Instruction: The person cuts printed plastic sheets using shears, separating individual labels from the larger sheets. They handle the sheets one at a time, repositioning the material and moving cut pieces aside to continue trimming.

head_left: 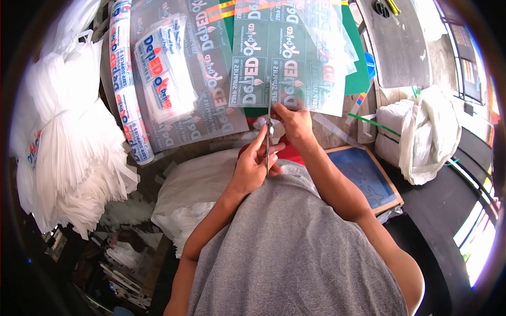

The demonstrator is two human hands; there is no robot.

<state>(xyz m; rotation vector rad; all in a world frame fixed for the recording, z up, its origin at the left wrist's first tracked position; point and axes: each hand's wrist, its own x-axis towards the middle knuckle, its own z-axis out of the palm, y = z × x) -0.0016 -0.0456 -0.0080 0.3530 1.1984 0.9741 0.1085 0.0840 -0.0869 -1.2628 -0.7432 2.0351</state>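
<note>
My left hand (256, 164) is closed around a long thin metal blade (268, 138), seen nearly edge-on; its handle cannot be made out. The blade points away from me, its tip at the near edge of a clear plastic sheet (253, 66) printed with repeated red and blue lettering. Beside that tip, my right hand (294, 124) pinches the sheet's near edge between thumb and fingers. Beneath the sheet lies a green mat (360, 79). To the left, another printed clear sheet (221, 113) carries a stack of printed white pieces (163, 68).
A printed plastic roll (128, 87) stands along the left side. Bunched white bags (68, 131) hang at far left, and a white sack (197, 176) sits near my left arm. At right are a framed blue board (363, 179), a white bundle (416, 129) and black-handled scissors (380, 8).
</note>
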